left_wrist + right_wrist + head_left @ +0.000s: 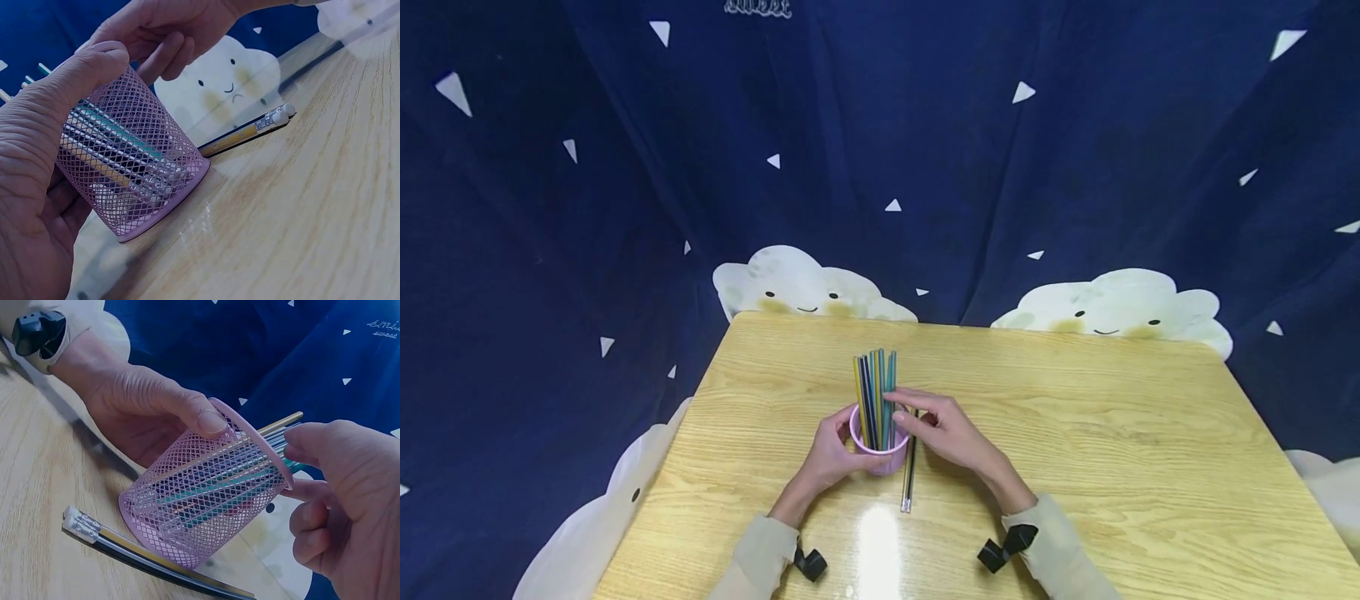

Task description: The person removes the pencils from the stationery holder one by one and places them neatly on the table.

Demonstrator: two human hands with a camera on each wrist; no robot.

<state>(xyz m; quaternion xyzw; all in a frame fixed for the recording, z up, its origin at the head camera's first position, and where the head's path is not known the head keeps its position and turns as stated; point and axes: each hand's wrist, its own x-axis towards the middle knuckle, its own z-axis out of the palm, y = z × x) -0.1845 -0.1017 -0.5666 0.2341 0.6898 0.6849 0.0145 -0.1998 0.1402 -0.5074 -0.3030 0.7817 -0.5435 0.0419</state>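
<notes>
My left hand [833, 452] grips a pink mesh pencil cup [206, 487], thumb along the near side by the rim and fingers round the left side. Several pencils [871, 387] in yellow, dark blue, light blue and teal stand in the cup, their eraser ends at the bottom. At the rim's right side, my right hand [953, 431] pinches at the teal pencils between thumb and forefinger; how many it holds is hidden. Beside the cup, on its right, two pencils [250, 130], one yellow and one black, lie together on the table with white erasers toward me.
The light wooden table [1075, 433] reaches out on both sides of the hands. Behind it hangs a dark blue curtain [850, 108] with white triangles and smiling clouds. Black straps [1006, 547] hang at both sleeves.
</notes>
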